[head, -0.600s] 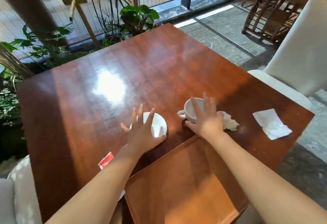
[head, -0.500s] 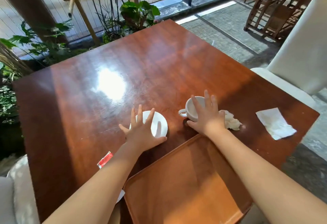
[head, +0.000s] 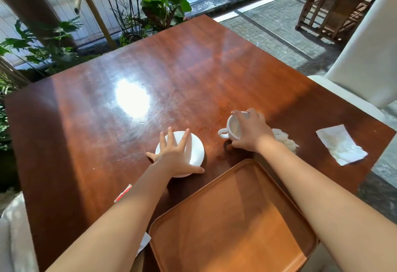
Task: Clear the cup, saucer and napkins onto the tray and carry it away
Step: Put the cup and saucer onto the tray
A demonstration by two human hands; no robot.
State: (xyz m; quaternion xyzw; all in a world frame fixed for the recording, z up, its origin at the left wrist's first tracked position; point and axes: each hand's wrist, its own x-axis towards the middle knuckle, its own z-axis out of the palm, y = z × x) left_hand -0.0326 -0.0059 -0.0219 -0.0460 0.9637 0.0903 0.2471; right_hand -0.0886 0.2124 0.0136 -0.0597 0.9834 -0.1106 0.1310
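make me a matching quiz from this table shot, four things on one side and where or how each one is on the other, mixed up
Things:
1. cup
2. saucer
3. flat napkin
4. tray

States:
A. nothing on it, at the near edge of the table
B. tipped on its side in the right hand
C. lies alone near the right edge of the table
D. under the spread left hand

Pairs: 1-B, 2-D, 3-C, 4-A

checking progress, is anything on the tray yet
No, the tray is bare; the cup and saucer sit off it.
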